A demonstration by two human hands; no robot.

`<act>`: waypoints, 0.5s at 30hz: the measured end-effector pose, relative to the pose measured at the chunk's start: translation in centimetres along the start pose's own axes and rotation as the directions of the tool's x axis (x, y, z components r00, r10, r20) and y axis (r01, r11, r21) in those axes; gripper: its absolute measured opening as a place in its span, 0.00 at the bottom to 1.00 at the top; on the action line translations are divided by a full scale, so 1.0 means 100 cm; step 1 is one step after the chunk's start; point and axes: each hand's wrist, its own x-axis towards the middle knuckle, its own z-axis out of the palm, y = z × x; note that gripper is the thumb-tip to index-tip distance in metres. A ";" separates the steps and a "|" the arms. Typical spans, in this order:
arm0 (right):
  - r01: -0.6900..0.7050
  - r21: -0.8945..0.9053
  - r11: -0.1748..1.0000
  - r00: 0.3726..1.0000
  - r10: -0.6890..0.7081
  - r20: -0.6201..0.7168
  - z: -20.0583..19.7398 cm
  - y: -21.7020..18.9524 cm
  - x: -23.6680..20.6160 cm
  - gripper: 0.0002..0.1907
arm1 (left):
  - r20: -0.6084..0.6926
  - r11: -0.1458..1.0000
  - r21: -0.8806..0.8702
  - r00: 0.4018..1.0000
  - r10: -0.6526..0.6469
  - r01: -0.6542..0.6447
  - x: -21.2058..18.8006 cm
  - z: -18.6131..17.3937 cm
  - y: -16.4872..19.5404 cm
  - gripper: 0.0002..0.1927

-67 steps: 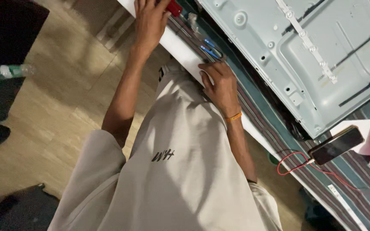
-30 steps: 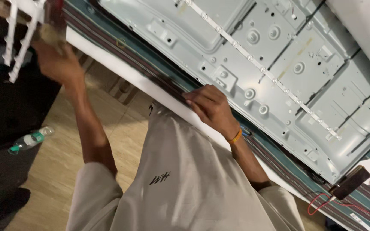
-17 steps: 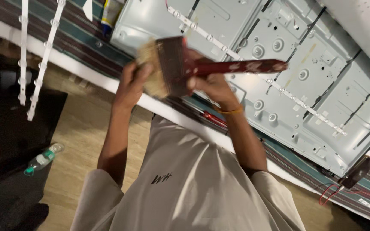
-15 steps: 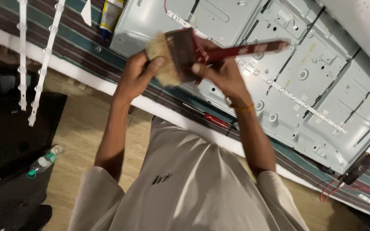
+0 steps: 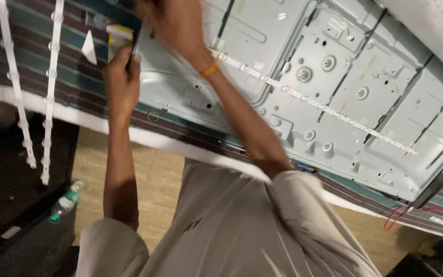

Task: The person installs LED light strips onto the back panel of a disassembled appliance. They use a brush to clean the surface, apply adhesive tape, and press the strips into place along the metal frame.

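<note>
A: Brush (image 5: 138, 37): only a dark sliver shows at the top edge, between both hands, above the metal back panel (image 5: 334, 92).

B: Nearest features?

A: Two raised forearms above the pale shirt (image 5: 232, 225). Left hand (image 5: 121, 77): arm upright, fingers closed on the dark sliver.

B: Right hand (image 5: 173, 20)?

A: Arm slanting up-left, orange wristband (image 5: 208, 68); blurred, grip cannot be told.

B: Brush axis?

A: Undeterminable; mostly out of frame.

B: Farther?

A: LED strip (image 5: 314, 102) crossing the panel diagonally; two loose strips (image 5: 52, 87) on the striped cloth (image 5: 78, 97), left.
</note>
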 end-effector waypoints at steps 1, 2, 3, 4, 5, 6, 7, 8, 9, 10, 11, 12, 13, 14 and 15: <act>0.000 0.244 0.970 0.999 -0.011 0.045 0.031 0.001 -0.008 0.13 | -0.020 0.998 -0.024 0.998 0.052 -0.052 0.002 -0.002 0.001 0.07; 0.040 0.369 0.929 0.997 -0.062 0.050 0.048 -0.002 -0.019 0.14 | -0.012 0.994 -0.067 0.996 0.085 -0.086 0.002 -0.003 0.002 0.07; 0.132 0.265 0.955 0.990 -0.142 0.020 0.047 -0.005 -0.029 0.14 | -0.007 0.988 -0.106 0.994 0.112 -0.112 0.000 -0.006 0.004 0.07; 0.223 0.159 0.962 0.974 -0.226 -0.002 0.032 -0.012 -0.034 0.14 | -0.003 0.980 -0.142 0.990 0.141 -0.140 0.000 -0.010 0.005 0.07; 0.272 0.054 0.961 0.962 -0.272 -0.005 0.002 -0.019 -0.037 0.14 | 0.015 0.984 -0.145 0.994 0.112 -0.108 -0.001 -0.013 0.006 0.08; 0.251 -0.060 0.966 0.967 -0.252 -0.018 -0.036 -0.028 -0.034 0.13 | 0.030 0.985 -0.150 0.996 0.087 -0.081 0.000 -0.013 0.007 0.10; 0.193 -0.195 0.962 0.977 -0.207 -0.058 -0.079 -0.036 -0.028 0.13 | 0.042 0.986 -0.158 0.997 0.058 -0.051 -0.001 -0.013 0.008 0.12; 0.089 -0.394 0.915 0.977 -0.158 -0.147 -0.126 -0.045 -0.024 0.12 | 0.044 0.984 -0.178 0.999 0.029 -0.021 -0.002 -0.012 0.009 0.12; 0.017 -0.609 0.793 0.966 -0.171 -0.195 -0.166 -0.052 -0.017 0.12 | 0.043 0.980 -0.197 0.999 0.001 0.008 -0.002 -0.012 0.008 0.12; -0.038 -0.757 0.653 0.957 -0.195 -0.216 -0.195 -0.055 -0.015 0.11 | 0.036 0.976 -0.214 0.999 -0.024 0.031 -0.002 -0.010 0.008 0.12; -0.085 -0.845 0.527 0.951 -0.210 -0.227 -0.213 -0.054 -0.015 0.11 | 0.029 0.974 -0.227 0.999 -0.019 0.025 -0.001 -0.010 0.007 0.13; -0.098 -0.865 0.492 0.951 -0.210 -0.227 -0.213 -0.048 -0.017 0.11 | 0.027 0.970 -0.241 0.999 -0.017 0.023 -0.002 -0.009 0.006 0.13; -0.099 -0.864 0.494 0.951 -0.208 -0.228 -0.199 -0.038 -0.018 0.10 | 0.026 0.967 -0.255 1.000 -0.011 0.017 -0.001 -0.008 0.005 0.13; -0.068 -0.823 0.564 0.958 -0.194 -0.212 -0.169 -0.023 -0.022 0.10 | 0.023 0.971 -0.236 0.999 -0.024 0.029 -0.001 -0.008 0.005 0.13; -0.028 -0.720 0.693 0.966 -0.166 -0.197 -0.129 -0.007 -0.027 0.10 | 0.024 0.976 -0.217 0.999 -0.031 0.035 0.001 -0.008 0.005 0.13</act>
